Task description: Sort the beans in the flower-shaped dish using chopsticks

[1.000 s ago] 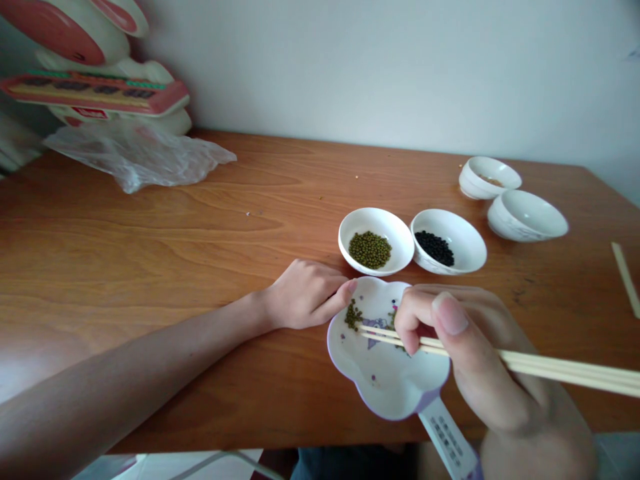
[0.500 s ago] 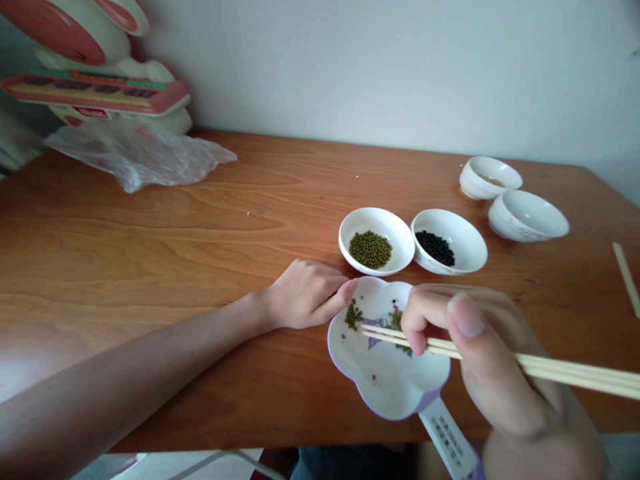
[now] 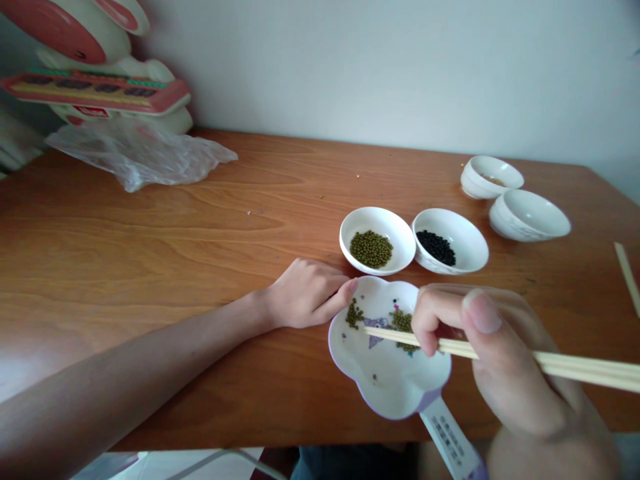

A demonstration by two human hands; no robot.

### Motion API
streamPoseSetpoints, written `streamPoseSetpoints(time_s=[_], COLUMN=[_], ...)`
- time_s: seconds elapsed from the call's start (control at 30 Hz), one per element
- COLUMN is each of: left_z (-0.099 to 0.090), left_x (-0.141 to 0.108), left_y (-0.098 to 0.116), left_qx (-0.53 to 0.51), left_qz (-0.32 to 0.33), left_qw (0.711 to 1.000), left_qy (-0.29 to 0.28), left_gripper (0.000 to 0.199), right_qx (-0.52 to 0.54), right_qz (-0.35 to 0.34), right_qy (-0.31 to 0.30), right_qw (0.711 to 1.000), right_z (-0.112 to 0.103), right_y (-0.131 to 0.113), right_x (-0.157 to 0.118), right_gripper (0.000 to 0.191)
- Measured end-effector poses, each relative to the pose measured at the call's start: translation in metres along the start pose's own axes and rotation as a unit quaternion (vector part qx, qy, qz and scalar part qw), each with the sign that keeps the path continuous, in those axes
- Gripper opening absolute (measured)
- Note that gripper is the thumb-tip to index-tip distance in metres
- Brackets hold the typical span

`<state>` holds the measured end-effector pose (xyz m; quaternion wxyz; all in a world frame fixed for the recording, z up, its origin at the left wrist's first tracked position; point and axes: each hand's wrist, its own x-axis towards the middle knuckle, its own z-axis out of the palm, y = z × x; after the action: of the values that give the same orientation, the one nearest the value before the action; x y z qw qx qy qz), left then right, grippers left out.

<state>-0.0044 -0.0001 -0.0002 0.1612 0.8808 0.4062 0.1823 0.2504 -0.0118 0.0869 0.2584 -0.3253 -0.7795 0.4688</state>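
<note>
My right hand [image 3: 505, 347] pinches a pair of pale wooden chopsticks [image 3: 580, 368], their tips close together over the white flower-shaped dish [image 3: 390, 393] with a purple rim and handle. Inside that dish are two groups of green mung beans: a small cluster [image 3: 355, 314] at the left and a larger one [image 3: 404, 327] partly behind my fingers. No bean shows between the tips. At the dish's upper left rim, my left hand [image 3: 313, 293] lies on the table with its thumb over the edge and its other fingers curled, partly hidden.
Behind the dish stand a bowl of mung beans [image 3: 377, 220] and a bowl of black beans [image 3: 467, 243]. Two more white bowls, one near [image 3: 530, 223] and one far [image 3: 480, 183], sit back right. A plastic bag [image 3: 145, 157] and rabbit-shaped toy keyboard [image 3: 165, 100] are back left. Another chopstick [image 3: 627, 277] lies right.
My right hand has shifted slightly to the right, and the chopstick tips have come closer together. My left hand and the dish stay in place.
</note>
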Motion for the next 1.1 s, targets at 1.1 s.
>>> streamPoseSetpoints(time_s=[1.1], left_z=[-0.001], left_x=[0.002], left_y=[0.002], left_qx=[-0.003], left_qz=[0.004], left_qw=[1.000], left_qy=[-0.005], left_gripper=[0.050], right_qx=[-0.037], right_qz=[0.026], right_qy=[0.002], right_qw=[0.999], right_z=[0.001], right_y=[0.000], right_x=[0.003], right_gripper=[0.065])
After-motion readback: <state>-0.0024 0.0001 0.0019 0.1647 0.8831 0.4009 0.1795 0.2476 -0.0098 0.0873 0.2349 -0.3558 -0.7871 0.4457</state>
